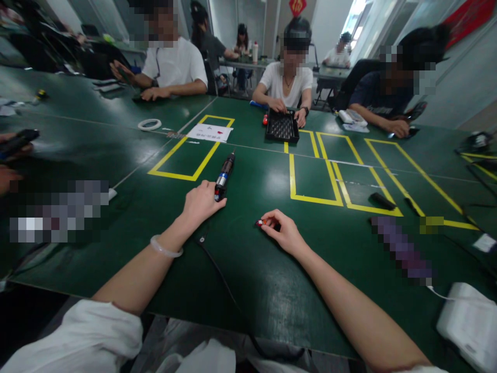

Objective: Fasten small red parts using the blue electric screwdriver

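My left hand (202,203) rests on the green table (240,269), its fingers against the rear end of an electric screwdriver (222,177) with a silver and blue band. The screwdriver lies on the table with its thin tip pointing away from me. Right of it, my right hand (282,230) pinches a small red and orange object (261,223) close to the tabletop; most of that object is hidden by the fingers. A black cable (219,272) with a small ring-like end runs between my forearms toward the near table edge.
Yellow tape rectangles (316,199) mark the table ahead. A white paper (210,132) and a tape roll (149,125) lie at the back left. Across sits a person with a black tray (282,128). A white box (468,324) stands at the near right.
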A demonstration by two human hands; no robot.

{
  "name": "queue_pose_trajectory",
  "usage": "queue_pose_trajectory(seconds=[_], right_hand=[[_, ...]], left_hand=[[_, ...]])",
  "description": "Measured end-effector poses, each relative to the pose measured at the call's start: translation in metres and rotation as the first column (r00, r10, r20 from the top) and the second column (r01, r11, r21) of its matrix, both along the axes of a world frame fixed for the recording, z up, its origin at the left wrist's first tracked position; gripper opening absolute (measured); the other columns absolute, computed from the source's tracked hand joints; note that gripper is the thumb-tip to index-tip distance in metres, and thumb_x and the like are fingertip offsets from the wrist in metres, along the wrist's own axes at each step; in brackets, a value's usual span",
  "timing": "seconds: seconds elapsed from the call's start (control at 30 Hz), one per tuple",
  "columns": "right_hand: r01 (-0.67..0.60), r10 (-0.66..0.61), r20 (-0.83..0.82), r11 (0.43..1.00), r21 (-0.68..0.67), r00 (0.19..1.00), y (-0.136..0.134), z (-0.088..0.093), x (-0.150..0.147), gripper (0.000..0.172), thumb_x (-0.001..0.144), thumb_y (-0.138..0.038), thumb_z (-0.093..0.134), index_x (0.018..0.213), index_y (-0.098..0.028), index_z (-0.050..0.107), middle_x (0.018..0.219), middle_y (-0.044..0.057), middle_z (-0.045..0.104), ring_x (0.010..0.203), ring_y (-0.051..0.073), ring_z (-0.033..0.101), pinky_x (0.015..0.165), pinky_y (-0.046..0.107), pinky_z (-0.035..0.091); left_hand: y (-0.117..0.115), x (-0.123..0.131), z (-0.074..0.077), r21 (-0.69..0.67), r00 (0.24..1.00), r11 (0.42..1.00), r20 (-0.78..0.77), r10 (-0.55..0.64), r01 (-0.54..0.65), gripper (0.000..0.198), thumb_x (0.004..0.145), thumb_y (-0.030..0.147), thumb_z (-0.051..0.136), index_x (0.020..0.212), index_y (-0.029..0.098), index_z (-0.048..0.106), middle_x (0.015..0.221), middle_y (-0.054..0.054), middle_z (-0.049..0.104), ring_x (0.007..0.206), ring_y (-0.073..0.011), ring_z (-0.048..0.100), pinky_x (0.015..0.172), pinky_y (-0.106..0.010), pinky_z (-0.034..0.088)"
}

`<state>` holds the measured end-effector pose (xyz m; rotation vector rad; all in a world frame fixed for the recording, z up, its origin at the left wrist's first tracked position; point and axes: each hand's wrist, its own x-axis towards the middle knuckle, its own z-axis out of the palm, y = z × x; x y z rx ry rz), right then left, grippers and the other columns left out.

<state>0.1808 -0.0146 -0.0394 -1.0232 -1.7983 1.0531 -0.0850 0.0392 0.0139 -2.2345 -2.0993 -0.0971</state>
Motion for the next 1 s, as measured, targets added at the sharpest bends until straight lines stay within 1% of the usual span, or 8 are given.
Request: queue_pose_trajectory(seconds=[0.13, 0.27, 0.37, 0.53, 0.73, 0.87, 1.0], right_hand=[[0.033, -0.034, 0.014, 0.999, 0.031, 0.999, 0.001, 0.001, 0.0, 0.013, 0.085, -0.025, 0.063, 0.096, -0.02, 0.061, 0.085, 0.002, 0.062, 0.073, 0.014, 0.058, 0.068, 0.029, 0.048], [0.082, -0.084, 0.033, 0.994, 0.066, 0.996, 0.001, 0.002, 0.0, 0.013, 0.085, -0.024, 0.062, 0.096, -0.021, 0.057, 0.083, 0.002, 0.061, 0.073, 0.016, 0.058, 0.069, 0.03, 0.048], [0.107, -0.113, 0.05, 0.989, 0.105, 0.992, 0.002, 0.001, 0.001, 0.01, 0.085, -0.024, 0.061, 0.094, -0.021, 0.056, 0.084, 0.002, 0.06, 0.075, 0.016, 0.059, 0.07, 0.03, 0.047], [0.133, -0.151, 0.087, 0.975, 0.176, 0.985, 0.003, 0.0, 0.002, 0.005, 0.087, -0.022, 0.059, 0.089, -0.021, 0.055, 0.086, 0.002, 0.058, 0.078, 0.017, 0.058, 0.07, 0.029, 0.046], [0.117, -0.155, 0.162, 0.968, 0.222, 0.974, 0.003, 0.0, 0.001, 0.004, 0.086, -0.02, 0.058, 0.088, -0.022, 0.054, 0.085, 0.002, 0.056, 0.078, 0.018, 0.056, 0.071, 0.03, 0.045], [0.093, -0.14, 0.202, 0.969, 0.228, 0.969, 0.003, 0.0, 0.001, 0.005, 0.086, -0.019, 0.059, 0.089, -0.023, 0.058, 0.086, 0.003, 0.058, 0.082, 0.02, 0.057, 0.074, 0.032, 0.047], [0.065, -0.113, 0.2, 0.97, 0.234, 0.973, 0.002, 0.002, 0.003, 0.009, 0.087, -0.018, 0.06, 0.093, -0.024, 0.064, 0.094, 0.005, 0.061, 0.092, 0.022, 0.059, 0.082, 0.036, 0.048]], left_hand=[[-0.013, 0.026, -0.001, -0.007, 0.994, 0.995, 0.022, -0.104, 0.104, 0.059, 0.084, 0.057, 0.051, 0.125, 0.013, 0.053, 0.114, -0.015, 0.056, 0.093, -0.0289, 0.062, 0.075, -0.035, 0.048], [-0.026, 0.047, -0.002, 0.008, 0.975, 0.976, 0.046, -0.218, 0.218, 0.056, 0.085, 0.051, 0.053, 0.126, 0.013, 0.05, 0.116, -0.015, 0.056, 0.097, -0.0283, 0.062, 0.08, -0.035, 0.048], [-0.033, 0.058, -0.002, 0.007, 0.962, 0.965, 0.068, -0.263, 0.263, 0.054, 0.085, 0.049, 0.053, 0.125, 0.013, 0.05, 0.115, -0.015, 0.056, 0.096, -0.0282, 0.062, 0.08, -0.036, 0.048], [-0.042, 0.067, -0.002, 0.001, 0.942, 0.946, 0.094, -0.323, 0.324, 0.052, 0.086, 0.047, 0.052, 0.125, 0.013, 0.05, 0.114, -0.015, 0.056, 0.094, -0.0277, 0.062, 0.079, -0.037, 0.049], [-0.051, 0.076, -0.004, -0.011, 0.923, 0.929, 0.126, -0.365, 0.369, 0.055, 0.085, 0.045, 0.053, 0.13, 0.015, 0.047, 0.117, -0.015, 0.056, 0.096, -0.028, 0.061, 0.08, -0.037, 0.049], [-0.054, 0.079, -0.006, -0.006, 0.908, 0.917, 0.144, -0.394, 0.399, 0.058, 0.086, 0.045, 0.052, 0.134, 0.014, 0.044, 0.121, -0.016, 0.054, 0.097, -0.028, 0.061, 0.082, -0.038, 0.05], [-0.054, 0.079, -0.007, -0.005, 0.901, 0.912, 0.158, -0.404, 0.41, 0.06, 0.087, 0.045, 0.05, 0.137, 0.013, 0.042, 0.123, -0.017, 0.053, 0.099, -0.0292, 0.061, 0.083, -0.04, 0.05]])
